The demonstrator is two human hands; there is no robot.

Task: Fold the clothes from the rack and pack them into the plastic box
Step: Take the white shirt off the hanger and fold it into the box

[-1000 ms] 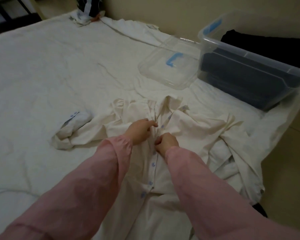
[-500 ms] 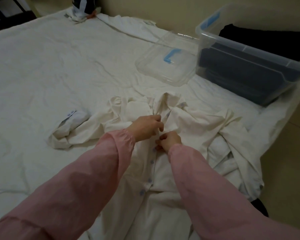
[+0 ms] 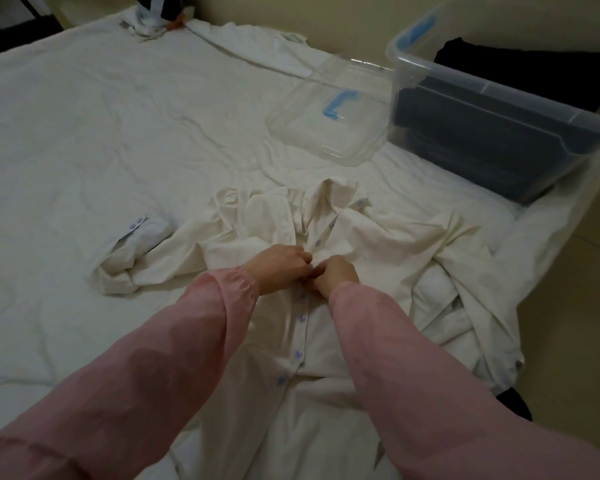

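Two hands were seen meeting at the buttoned front of a cream shirt (image 3: 378, 244) that was spread face up near the front edge of a bed. The left hand (image 3: 281, 266) was closed on the cloth just left of the button strip, and the right hand (image 3: 336, 275) was curled shut on the strip just beside it, the knuckles almost touching. Pink sleeves (image 3: 187, 344) were worn on both arms. A row of pale blue buttons (image 3: 302, 318) was seen running from the hands toward the front edge. One shirt sleeve was bunched out to the left, its cuff (image 3: 136, 226) turned up, while the other was crumpled toward the right edge of the bed.

The bed was covered by a wrinkled white sheet (image 3: 101, 133), largely bare on its left half. A clear plastic box (image 3: 492, 95) with a blue handle was set at the far right corner, and dark folded cloth was seen through its walls. Its clear lid (image 3: 326, 126), fitted with a blue clip, was laid flat on the sheet just left of the box. A white garment (image 3: 257, 46) was left along the far edge, with a dark and white bundle (image 3: 160, 12) at its far end. A plain beige wall (image 3: 326, 15) was seen behind the bed, and a tiled floor (image 3: 568, 323) beside its right edge.
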